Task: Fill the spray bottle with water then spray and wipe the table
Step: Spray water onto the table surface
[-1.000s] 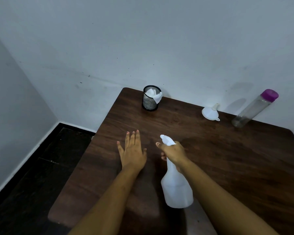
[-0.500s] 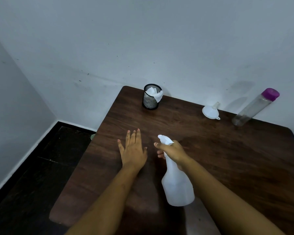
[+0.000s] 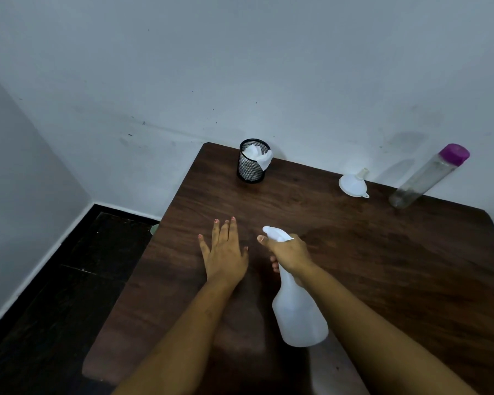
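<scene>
Your right hand [image 3: 290, 252] unchanged at frame centre, clenched round spray bottle [image 3: 300, 315] neck, nozzle as before, your left hand [image 3: 226, 252] still flat, open, empty on table [image 3: 382, 266]

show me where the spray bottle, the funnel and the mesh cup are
spray bottle [image 3: 300, 320], head view, on its white body.
funnel [image 3: 352, 184], head view, on its wide cone.
mesh cup [image 3: 248, 168], head view, on its black side wall.
</scene>
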A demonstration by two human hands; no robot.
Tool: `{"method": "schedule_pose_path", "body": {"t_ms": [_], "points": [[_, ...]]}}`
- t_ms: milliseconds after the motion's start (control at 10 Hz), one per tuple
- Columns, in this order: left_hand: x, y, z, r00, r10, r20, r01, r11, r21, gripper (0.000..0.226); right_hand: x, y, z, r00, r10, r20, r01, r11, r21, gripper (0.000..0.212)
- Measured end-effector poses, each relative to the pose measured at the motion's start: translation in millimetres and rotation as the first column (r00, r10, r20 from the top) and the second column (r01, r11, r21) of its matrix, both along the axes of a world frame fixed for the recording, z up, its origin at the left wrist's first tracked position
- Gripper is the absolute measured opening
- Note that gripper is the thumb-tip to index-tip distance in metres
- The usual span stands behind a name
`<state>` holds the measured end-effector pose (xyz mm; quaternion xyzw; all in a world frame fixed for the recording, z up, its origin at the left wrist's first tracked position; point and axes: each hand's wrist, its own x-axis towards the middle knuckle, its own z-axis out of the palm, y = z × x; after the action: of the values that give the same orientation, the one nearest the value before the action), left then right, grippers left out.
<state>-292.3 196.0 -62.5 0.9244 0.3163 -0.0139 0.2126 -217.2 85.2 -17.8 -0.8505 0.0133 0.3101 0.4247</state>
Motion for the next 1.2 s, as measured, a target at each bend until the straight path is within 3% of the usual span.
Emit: {"method": "schedule_pose_path", "body": {"t_ms": [100,300,400,500,700,900,1100,1200], "points": [[0.7,-1.7,0.2,1.0,-0.006,-0.01,0.006,1.0,-0.005,0.072,-0.1,0.6,0.2,0.999,-0.01,0.034,0.011,1.0,-0.007,0.053],[1.1,-3.1,3.0,1.0,-0.002,-0.009,0.002,1.0,0.003,0.072,3.3,-4.5,2.1,0.998,0.06,-0.037,-0.056,0.994,0.096,0.059],[2.0,-3.6,3.7,1.0,0.006,0.001,-0.006,1.0,0.006,0.072,1.0,-1.4,4.8,0.993,0.037,0.108,-0.041,0.999,0.032,0.054],[2.6,-5.0,4.6,1.0,0.006,0.003,-0.007,1.0,0.008,0.073,4.0,-1.4,7.7,0.992,0.003,0.122,-0.009,0.999,0.041,0.053],[2.8,-7.6,7.6,1.0,0.009,0.004,-0.009,1.0,0.021,0.072,10.0,-5.5,10.0,0.999,0.035,-0.018,-0.032,0.992,0.119,0.055],[1.9,-9.1,11.5,1.0,0.022,-0.005,-0.022,0.999,0.029,0.072,2.4,-4.4,14.0,0.996,0.017,0.093,-0.019,1.0,0.024,0.055],[3.3,-12.2,17.1,1.0,0.018,0.018,-0.018,0.999,0.035,0.072,5.0,-9.2,13.2,0.994,0.106,0.012,-0.106,0.985,0.133,0.055],[2.5,-13.1,18.7,1.0,0.011,0.02,-0.012,0.999,0.043,0.072,2.8,-4.2,11.6,0.988,0.142,0.053,-0.147,0.983,0.112,0.047]]}}
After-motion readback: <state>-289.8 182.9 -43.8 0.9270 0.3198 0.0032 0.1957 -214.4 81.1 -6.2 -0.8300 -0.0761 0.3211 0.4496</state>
